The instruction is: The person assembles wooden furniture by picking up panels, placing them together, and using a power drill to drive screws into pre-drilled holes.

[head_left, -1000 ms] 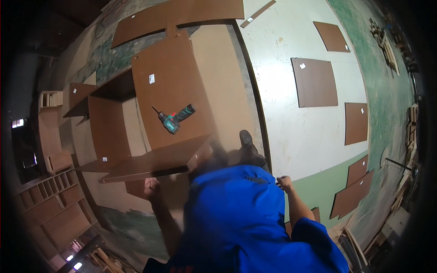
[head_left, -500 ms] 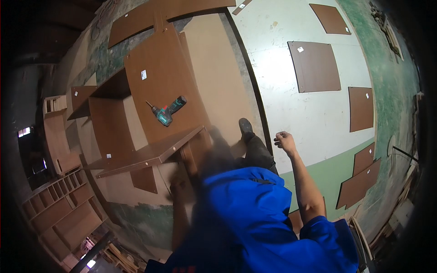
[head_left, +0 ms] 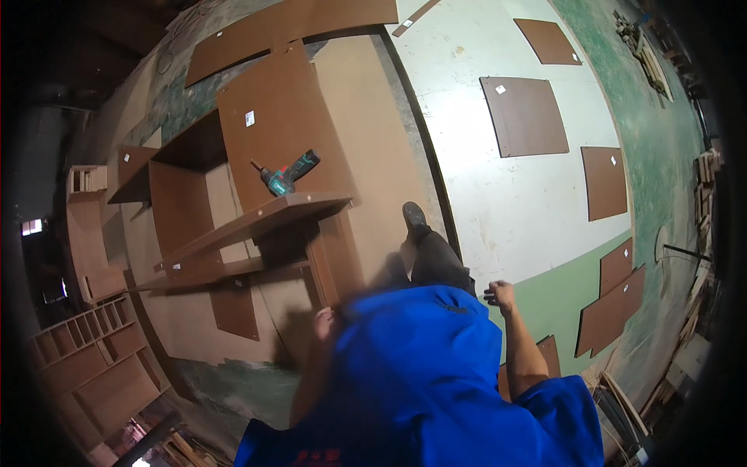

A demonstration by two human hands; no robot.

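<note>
Beside the half-built brown chipboard cabinet (head_left: 257, 194) lying on the floor, the person stands in a blue work shirt. The left hand (head_left: 324, 321) hangs near the cabinet's closest upright panel (head_left: 323, 265), touching nothing I can make out; whether its fingers are curled is too blurred to tell. The right hand (head_left: 500, 295) hangs empty, fingers loosely spread, on the far side of the body from the cabinet. A green cordless drill (head_left: 286, 176) lies on the cabinet's flat top panel. The cabinet looks stiff, heavy and awkward; panel edges offer the surest hold.
</note>
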